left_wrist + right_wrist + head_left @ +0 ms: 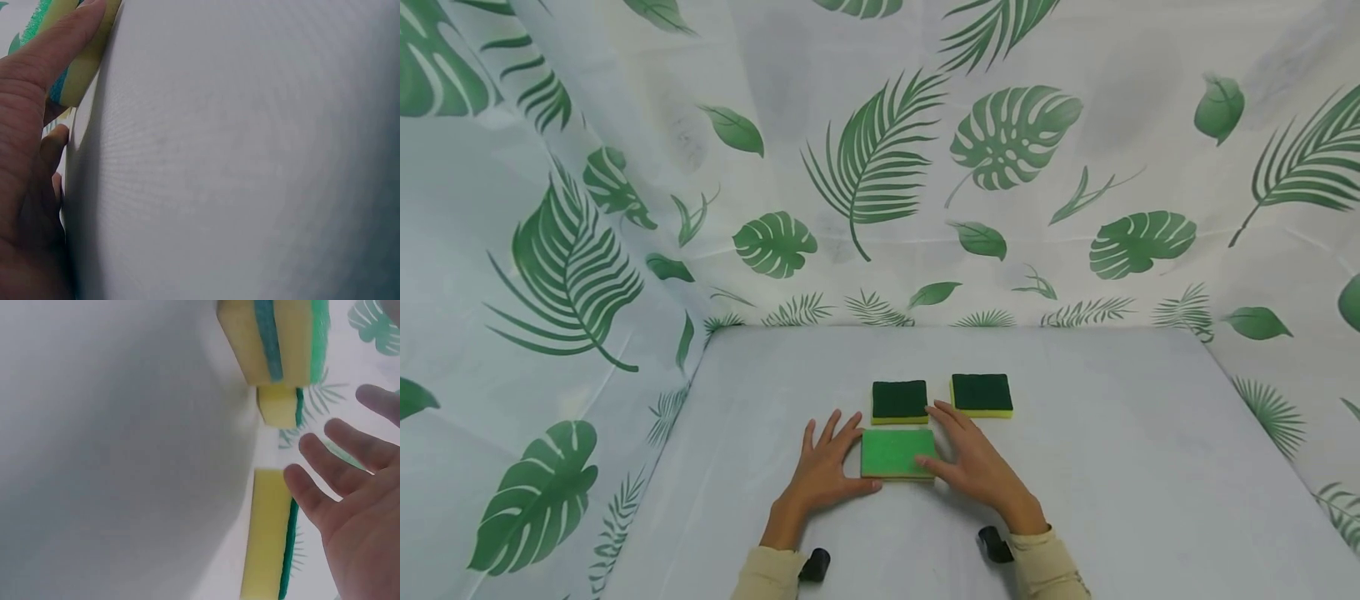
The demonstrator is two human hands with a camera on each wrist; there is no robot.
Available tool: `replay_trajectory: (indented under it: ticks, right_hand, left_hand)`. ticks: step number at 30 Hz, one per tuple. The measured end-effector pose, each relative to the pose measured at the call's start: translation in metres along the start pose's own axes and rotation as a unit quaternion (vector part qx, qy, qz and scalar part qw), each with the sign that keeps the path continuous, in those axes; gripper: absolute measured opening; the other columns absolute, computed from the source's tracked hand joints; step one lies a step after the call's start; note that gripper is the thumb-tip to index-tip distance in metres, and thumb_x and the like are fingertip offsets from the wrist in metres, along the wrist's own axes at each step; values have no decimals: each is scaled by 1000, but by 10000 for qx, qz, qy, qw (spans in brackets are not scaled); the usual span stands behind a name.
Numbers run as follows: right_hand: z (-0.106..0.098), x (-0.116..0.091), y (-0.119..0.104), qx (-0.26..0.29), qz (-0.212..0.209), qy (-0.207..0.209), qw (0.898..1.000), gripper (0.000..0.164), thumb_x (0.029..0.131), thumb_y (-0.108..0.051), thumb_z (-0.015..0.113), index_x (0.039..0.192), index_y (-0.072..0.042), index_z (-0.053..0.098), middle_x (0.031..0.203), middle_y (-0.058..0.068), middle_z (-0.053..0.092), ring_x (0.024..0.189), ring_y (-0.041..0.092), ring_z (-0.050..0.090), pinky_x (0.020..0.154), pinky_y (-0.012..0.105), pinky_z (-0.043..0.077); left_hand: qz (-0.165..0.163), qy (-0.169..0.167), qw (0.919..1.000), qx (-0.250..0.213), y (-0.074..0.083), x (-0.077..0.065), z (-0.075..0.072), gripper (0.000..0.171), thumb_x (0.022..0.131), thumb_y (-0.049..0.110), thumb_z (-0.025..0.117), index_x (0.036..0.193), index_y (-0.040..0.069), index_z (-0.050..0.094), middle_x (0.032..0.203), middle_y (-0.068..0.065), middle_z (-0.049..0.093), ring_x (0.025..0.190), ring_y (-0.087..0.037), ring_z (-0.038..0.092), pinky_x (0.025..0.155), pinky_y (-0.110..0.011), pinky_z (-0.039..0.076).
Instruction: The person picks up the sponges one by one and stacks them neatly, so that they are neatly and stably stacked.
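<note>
In the head view, two stacked sponges lie on the table, the upper one with a bright green top. The right wrist view shows a blue layer between their yellow bodies. My left hand holds the stack's left end, thumb along the front edge and index finger at the back left corner. In the left wrist view its thumb lies against the stack's side. My right hand is spread at the right end, its thumb over the green top. In the right wrist view its fingers are apart and relaxed.
Behind the stack lies a yellow sponge with a dark green top. A similar sponge is to its right, beyond the right fingertips. The white table meets leaf-patterned sheeting at the back and sides.
</note>
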State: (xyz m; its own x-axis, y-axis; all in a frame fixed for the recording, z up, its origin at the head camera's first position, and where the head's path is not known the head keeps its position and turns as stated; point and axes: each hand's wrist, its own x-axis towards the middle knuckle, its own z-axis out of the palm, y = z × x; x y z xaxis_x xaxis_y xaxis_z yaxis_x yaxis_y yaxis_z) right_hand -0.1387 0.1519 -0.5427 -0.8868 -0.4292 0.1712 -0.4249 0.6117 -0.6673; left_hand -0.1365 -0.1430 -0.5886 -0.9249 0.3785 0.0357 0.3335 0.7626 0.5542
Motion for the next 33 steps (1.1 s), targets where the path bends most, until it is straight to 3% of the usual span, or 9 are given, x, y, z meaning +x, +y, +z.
replay_trajectory:
  ticks: [12,21,33]
  right_hand:
    - [-22,6,22,-127,172,259,9994,89,97,-39,81,165,-4,37,173,21,27,156,46,28,118,73,32]
    - [-45,11,36,-181,364,421,9983,89,97,-36,81,165,0,35,172,26,25,155,51,26,117,77,26]
    - [-61,17,63,-217,660,537,9961,100,92,-38,86,165,2,31,171,27,27,156,52,23,119,76,23]
  left_hand:
    - [-129,-78,9999,-25,-1,0,-1,94,83,67,79,156,13,56,173,0,34,163,-32,15,127,-63,-4]
    - [-154,-58,9998,-55,-2,0,0,93,82,68,78,155,15,56,173,2,34,163,-31,15,127,-61,-5]
    - [-205,-135,9996,-101,0,0,0,94,82,68,78,157,15,55,174,2,33,164,-31,13,127,-60,-7]
